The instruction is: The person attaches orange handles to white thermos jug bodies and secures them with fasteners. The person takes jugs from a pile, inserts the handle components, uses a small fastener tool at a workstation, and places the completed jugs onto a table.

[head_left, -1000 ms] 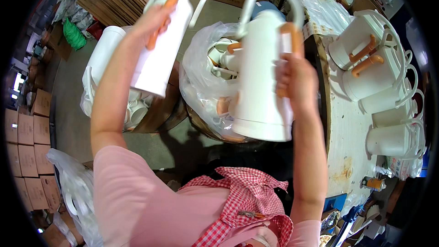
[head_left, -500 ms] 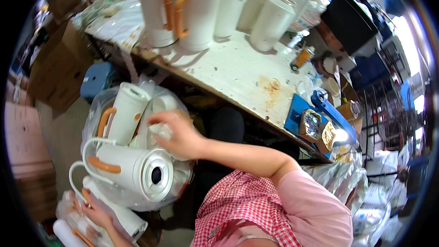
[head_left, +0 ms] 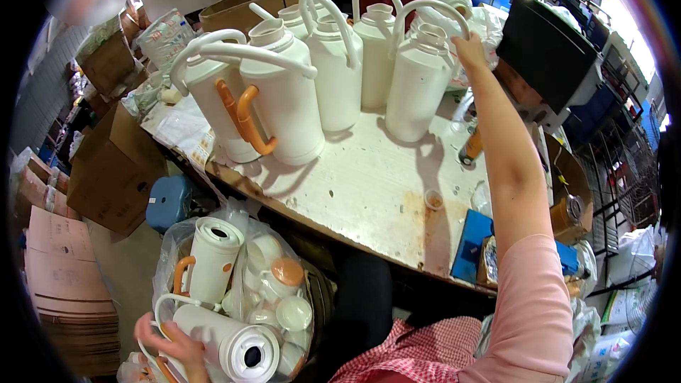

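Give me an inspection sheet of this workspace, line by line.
Surface: white worktable, stained and worn.
Job's things: white jugs; right hand on the handle of one upright jug; left hand on a jug lying on its side in a plastic bag of parts.
Clutter: small cup, blue box.
Hands: both bare, gripping.
Cables: nothing seen.
Surroundings: cardboard boxes, blue stool.

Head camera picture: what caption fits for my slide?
Right hand on a white jug's handle on the table; left hand holds another jug.
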The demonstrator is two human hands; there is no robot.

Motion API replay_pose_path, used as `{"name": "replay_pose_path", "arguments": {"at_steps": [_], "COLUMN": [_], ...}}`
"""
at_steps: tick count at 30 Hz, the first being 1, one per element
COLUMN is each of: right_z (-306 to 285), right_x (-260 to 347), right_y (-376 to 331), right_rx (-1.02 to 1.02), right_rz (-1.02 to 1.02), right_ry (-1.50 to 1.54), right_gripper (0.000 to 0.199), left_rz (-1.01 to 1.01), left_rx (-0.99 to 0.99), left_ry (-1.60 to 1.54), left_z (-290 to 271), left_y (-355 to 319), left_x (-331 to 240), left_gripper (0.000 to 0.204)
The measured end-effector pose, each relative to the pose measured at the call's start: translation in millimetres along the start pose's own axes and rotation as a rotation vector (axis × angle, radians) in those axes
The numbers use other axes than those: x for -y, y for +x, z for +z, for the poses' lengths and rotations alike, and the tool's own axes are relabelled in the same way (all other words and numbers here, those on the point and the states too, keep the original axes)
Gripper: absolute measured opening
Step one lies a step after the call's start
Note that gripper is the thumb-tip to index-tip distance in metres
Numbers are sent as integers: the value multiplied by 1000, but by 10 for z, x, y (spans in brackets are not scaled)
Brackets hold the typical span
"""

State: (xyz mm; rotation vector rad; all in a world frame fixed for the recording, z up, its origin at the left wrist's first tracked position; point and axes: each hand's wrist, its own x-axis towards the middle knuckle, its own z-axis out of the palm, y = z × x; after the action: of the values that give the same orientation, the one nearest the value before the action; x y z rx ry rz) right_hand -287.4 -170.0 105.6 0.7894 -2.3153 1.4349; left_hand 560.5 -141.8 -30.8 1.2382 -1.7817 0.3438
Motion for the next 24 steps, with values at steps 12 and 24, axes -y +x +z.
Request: {"name": "replay_pose_path", "arguments": {"at_steps": [12,24], "right_z": [-1385,-1992], "right_x": [1560,349], "right_y": [-2586,-4434], "right_rx": [-62,943], "right_rz": [-568,-2], "right_ry": [585,453], "right_gripper": [17,52], "left_rz": [722,372], "left_rx": [51,1067], "left_ry": [-1085,-948], "left_z": [443,597], "left_y": [832,-688], "left_x": [-3097,-3227], "left_gripper": [31,57]}}
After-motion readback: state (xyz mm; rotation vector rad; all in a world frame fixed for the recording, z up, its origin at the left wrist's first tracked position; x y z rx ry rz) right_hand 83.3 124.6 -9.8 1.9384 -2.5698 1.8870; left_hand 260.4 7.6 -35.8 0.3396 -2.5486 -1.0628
